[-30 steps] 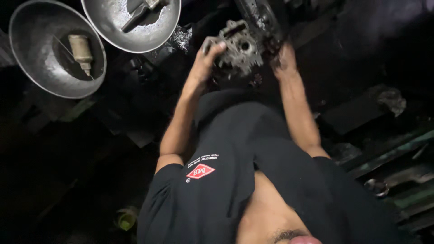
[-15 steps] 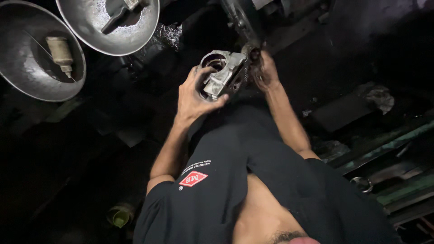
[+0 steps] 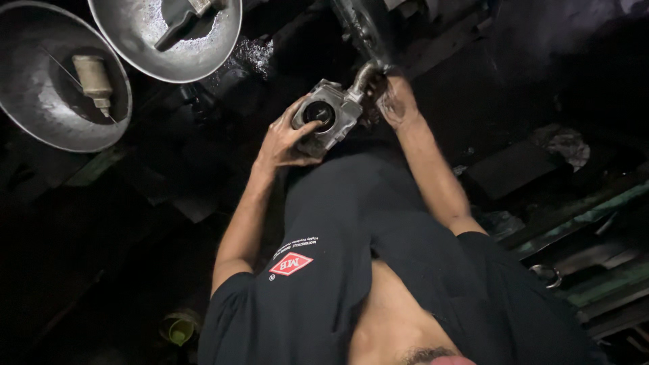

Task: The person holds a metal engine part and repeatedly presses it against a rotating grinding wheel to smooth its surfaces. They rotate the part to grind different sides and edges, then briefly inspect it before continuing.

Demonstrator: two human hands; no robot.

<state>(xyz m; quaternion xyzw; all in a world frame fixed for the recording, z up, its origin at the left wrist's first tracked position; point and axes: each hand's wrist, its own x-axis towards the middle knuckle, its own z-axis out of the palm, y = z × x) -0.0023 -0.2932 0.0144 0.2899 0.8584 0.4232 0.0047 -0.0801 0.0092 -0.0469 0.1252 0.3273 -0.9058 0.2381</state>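
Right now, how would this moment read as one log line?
left hand: holds grey metal engine part | right hand: grips its bent pipe | nearby: two metal bowls

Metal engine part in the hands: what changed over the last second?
The metal engine part was turned until its round bore faces the camera. The left hand shifted its grip from the top to cup it from below; the right hand stayed at its far end. Both metal basins kept their contents.

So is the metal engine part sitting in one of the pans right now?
No, the engine part is held up between the left hand and right hand, away from both pans.
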